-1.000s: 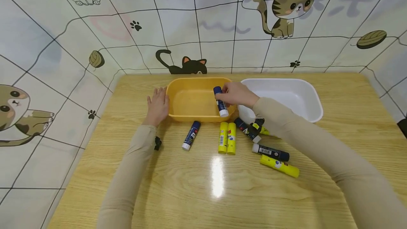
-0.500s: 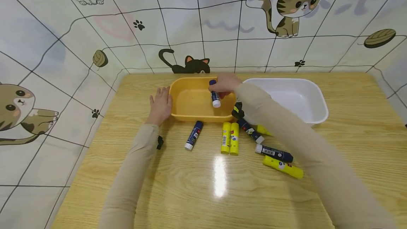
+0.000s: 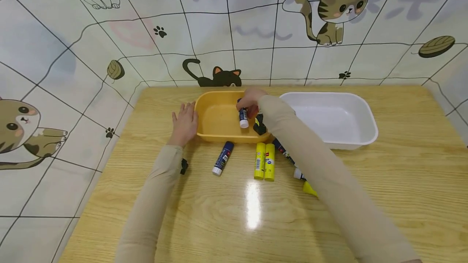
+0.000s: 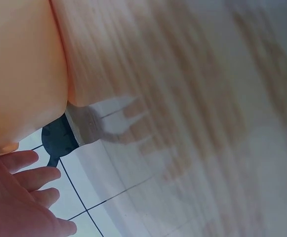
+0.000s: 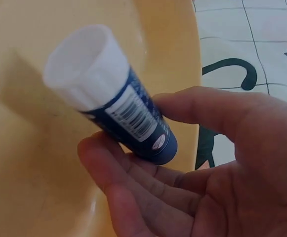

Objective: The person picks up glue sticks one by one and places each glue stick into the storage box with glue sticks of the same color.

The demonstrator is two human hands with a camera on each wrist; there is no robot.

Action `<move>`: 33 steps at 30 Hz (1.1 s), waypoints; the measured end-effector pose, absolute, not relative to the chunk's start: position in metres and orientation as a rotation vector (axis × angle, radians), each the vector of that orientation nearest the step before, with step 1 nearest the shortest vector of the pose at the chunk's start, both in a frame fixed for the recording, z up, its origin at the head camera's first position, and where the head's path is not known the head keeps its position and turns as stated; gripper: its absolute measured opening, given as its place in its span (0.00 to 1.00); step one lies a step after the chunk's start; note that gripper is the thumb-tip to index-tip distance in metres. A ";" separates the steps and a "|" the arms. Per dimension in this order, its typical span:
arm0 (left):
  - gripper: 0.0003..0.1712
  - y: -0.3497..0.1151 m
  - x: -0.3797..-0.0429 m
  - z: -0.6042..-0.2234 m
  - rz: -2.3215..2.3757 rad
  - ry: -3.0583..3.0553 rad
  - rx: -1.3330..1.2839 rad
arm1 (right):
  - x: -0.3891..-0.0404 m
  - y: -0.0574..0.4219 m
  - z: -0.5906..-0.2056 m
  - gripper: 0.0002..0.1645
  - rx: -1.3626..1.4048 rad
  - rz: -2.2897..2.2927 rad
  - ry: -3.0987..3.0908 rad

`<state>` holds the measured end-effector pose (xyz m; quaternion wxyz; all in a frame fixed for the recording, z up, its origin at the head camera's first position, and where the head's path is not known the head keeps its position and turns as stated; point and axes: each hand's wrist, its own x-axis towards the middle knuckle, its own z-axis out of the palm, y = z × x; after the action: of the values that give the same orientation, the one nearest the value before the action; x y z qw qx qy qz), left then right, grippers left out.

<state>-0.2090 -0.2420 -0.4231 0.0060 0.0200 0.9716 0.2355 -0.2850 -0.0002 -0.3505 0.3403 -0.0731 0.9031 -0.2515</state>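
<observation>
Beige right sleeve [image 3: 325, 165] covers much of the yellow glue stick [image 3: 309, 189] in the head view; your right hand [image 3: 252, 98] hides part of the navy glue stick [image 3: 243, 117] inside the orange basin [image 3: 234, 138], so you cannot tell whether it touches bottom. On the left wrist view, your left hand [image 4: 20, 192] is cut off, its fingers spread beside the basin. On the right wrist view, your thumb and fingers pinch the tilted navy glue stick between them, white end towards the camera, small print unreadable.
</observation>
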 end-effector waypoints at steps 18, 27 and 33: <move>0.29 -0.240 -0.208 -0.420 0.737 3.015 0.047 | -0.287 -0.002 -0.362 0.15 -0.248 -0.351 2.370; 0.30 -0.239 -0.207 -0.417 0.650 3.024 0.011 | -0.274 0.004 -0.348 0.18 -0.188 -0.388 2.553; 0.30 -0.239 -0.208 -0.417 0.604 3.024 -0.007 | -0.258 0.008 -0.326 0.18 -0.253 -0.335 2.648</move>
<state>-0.2076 -0.2389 -0.4171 0.0289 -0.0021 0.9802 0.1959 -0.2577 0.0082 -0.3264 0.2280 -0.0918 0.9617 -0.1215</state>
